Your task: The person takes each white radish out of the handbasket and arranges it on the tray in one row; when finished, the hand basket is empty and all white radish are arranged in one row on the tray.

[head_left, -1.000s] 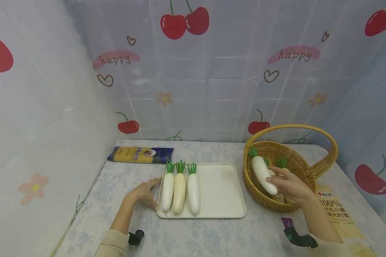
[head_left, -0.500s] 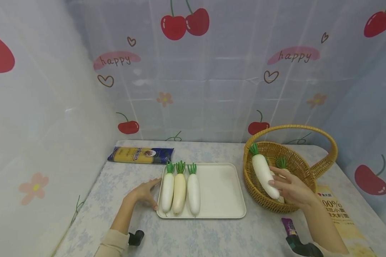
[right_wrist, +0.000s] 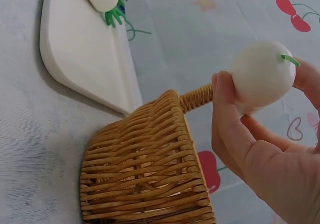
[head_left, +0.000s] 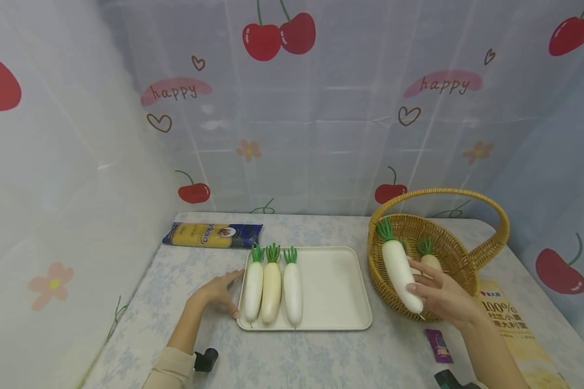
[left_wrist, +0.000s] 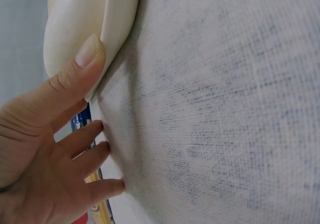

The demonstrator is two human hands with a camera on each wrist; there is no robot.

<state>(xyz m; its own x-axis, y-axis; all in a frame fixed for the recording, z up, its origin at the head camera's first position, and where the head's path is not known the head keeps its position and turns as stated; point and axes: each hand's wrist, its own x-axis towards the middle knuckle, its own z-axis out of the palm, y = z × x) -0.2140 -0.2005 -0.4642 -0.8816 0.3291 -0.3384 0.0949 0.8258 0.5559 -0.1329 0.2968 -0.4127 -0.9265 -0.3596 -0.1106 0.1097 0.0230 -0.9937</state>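
My right hand (head_left: 443, 294) grips a white radish (head_left: 400, 275) with green leaves, tilted over the near left side of the wicker basket (head_left: 455, 237). In the right wrist view the radish (right_wrist: 262, 74) shows end-on between thumb and fingers, above the basket rim. My left hand (head_left: 220, 294) rests at the left edge of a cream tray (head_left: 336, 286). Its thumb touches the tray rim in the left wrist view, and the other fingers are spread beside it. Three radishes lie side by side on the tray: a white one (head_left: 253, 292), a cream one (head_left: 271, 292) and another white one (head_left: 293, 292).
A cream radish (head_left: 431, 263) lies in the basket, partly behind my right hand. A blue-and-yellow packet (head_left: 213, 234) lies behind the tray's left end. A small purple packet (head_left: 439, 346) is in front of the basket, and a large yellow bag (head_left: 521, 340) lies at the right.
My right hand has drawn the white radish towards me and up, uncovering more of the cream radish in the basket. The purple packet now shows fully. My left hand has stayed put.
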